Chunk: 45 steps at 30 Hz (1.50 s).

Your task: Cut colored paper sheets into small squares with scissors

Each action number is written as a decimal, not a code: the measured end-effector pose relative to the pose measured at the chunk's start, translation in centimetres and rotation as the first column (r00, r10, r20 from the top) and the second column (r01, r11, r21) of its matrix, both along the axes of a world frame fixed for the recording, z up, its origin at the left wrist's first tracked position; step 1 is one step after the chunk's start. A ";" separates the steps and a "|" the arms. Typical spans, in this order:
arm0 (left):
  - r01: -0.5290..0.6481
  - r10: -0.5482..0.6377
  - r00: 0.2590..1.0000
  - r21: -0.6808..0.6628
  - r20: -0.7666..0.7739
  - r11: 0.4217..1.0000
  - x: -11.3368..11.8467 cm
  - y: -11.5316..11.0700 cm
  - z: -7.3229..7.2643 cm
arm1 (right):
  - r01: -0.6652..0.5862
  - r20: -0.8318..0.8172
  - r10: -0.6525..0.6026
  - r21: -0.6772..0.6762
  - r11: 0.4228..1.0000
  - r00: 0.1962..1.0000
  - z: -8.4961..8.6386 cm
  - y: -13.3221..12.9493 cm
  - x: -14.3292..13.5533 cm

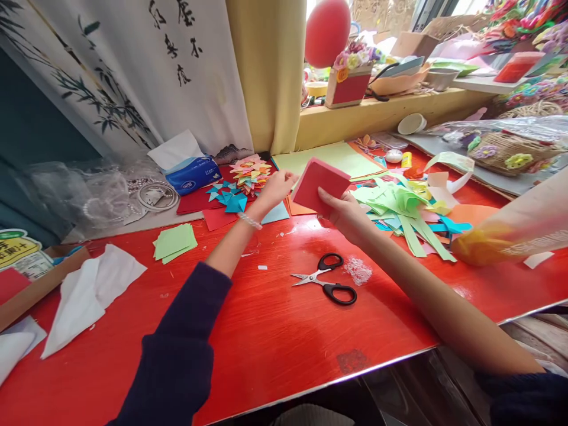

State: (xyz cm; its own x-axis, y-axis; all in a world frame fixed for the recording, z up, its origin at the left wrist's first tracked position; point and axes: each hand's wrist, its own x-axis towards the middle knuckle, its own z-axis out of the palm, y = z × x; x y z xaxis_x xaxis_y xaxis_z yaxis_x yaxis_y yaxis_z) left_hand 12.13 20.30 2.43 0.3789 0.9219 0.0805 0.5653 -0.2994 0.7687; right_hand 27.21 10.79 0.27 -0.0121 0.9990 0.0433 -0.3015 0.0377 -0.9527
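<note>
My right hand (344, 214) is closed on a stack of square red paper (322, 183), tilted above the table. Just left of the stack is my left hand (279, 184), its fingers bent toward the red paper but apart from it; whether they pinch anything is too small to tell. Scissors with black handles (322, 279) lie spread on the table below the hands. Folded blue paper pieces (235, 200) and a pile of folded multicoloured pieces (251, 173) are left of my left hand. Light green squares (175, 242) lie further left.
Green paper strips and scraps (399, 207) cover the right side, beside a clear plastic bag (515, 225). A blue tissue pack (190, 174), white tissue (95, 290) and a cardboard box (44, 284) are at left. Large light green sheets (331, 160) lie at the back.
</note>
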 end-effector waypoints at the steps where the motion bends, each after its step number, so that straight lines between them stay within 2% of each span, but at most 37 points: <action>1: 0.031 -0.031 0.998 -0.009 0.056 0.999 -0.8 -0.9 0.6 | -0.012 0.038 0.013 -0.010 1.000 0.999 0.0 -0.2 -0.2; 3: 0.206 -0.178 0.953 -0.096 0.244 0.974 -2.8 -2.9 1.3 | -0.048 0.096 0.049 -0.013 0.999 0.994 0.0 -0.6 -0.8; 5: 0.270 -0.203 0.904 -0.136 0.376 0.953 -4.6 -5.3 1.5 | -0.113 0.129 0.113 -0.012 0.994 0.985 0.0 -1.2 -1.5; 8: 0.250 -0.129 0.865 -0.195 0.485 0.948 -6.4 -8.1 1.2 | -0.213 0.120 0.213 -0.014 0.977 0.970 -0.1 -2.0 -2.6; 11: 0.204 -0.058 0.855 -0.231 0.515 0.951 -7.2 -9.5 1.0 | -0.266 0.022 0.267 -0.047 0.963 0.963 -0.3 -2.5 -3.4; 16: 0.119 0.019 0.814 -0.198 0.581 0.973 -8.3 -9.5 2.2 | -0.239 -0.133 0.228 -0.069 0.969 0.964 -0.4 -2.5 -3.5; 19: 0.108 0.017 0.806 -0.175 0.592 0.979 -9.1 -9.3 3.2 | -0.225 -0.162 0.215 -0.045 0.973 0.963 -0.2 -2.3 -3.3; 23: 0.028 0.044 0.819 -0.116 0.572 0.993 -9.8 -9.4 4.4 | -0.223 -0.173 0.214 -0.029 0.974 0.961 -0.2 -2.4 -3.3; 25: 0.015 0.037 0.886 -0.108 0.463 0.994 -9.8 -9.7 4.7 | -0.218 -0.158 0.211 -0.029 0.975 0.965 -0.2 -2.4 -3.3; 28: 0.084 -0.059 0.977 -0.117 0.207 0.990 -9.2 -10.4 5.0 | -0.190 -0.121 0.185 -0.027 0.981 0.975 -0.1 -2.5 -3.4; 30: 0.143 -0.131 0.986 -0.126 0.100 0.982 -8.6 -11.0 4.9 | -0.157 -0.095 0.156 -0.001 0.988 0.983 0.0 -2.6 -3.4; 32: 0.183 -0.173 0.983 -0.187 0.070 0.965 -8.0 -11.3 4.5 | -0.107 -0.063 0.110 0.050 0.993 0.992 0.1 -2.7 -3.5; 36: 0.202 -0.152 0.976 -0.381 0.157 0.902 -7.3 -11.2 3.3 | 0.032 0.025 -0.036 0.153 0.988 0.999 0.1 -2.9 -3.6; 39: 0.184 -0.083 0.961 -0.381 0.265 0.906 -7.6 -10.7 3.2 | 0.088 0.054 -0.099 0.183 0.979 0.994 0.1 -3.0 -3.6; 41: 0.164 -0.048 0.950 -0.361 0.309 0.918 -8.1 -10.5 3.8 | 0.087 0.059 -0.099 0.187 0.979 0.993 0.0 -3.0 -3.5; 45: 0.098 0.025 0.929 -0.312 0.369 0.945 -9.6 -10.7 5.8 | 0.036 0.082 -0.052 0.190 0.981 0.995 -0.1 -3.0 -3.5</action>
State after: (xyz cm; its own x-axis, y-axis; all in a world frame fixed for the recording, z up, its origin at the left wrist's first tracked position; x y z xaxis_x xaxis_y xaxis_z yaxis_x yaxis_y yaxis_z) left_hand 2.57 9.59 8.26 0.4138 0.9071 -0.0770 0.2215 -0.0183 0.9750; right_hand 23.69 7.74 0.20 0.0195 0.9727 0.2313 -0.2121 0.2301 -0.9498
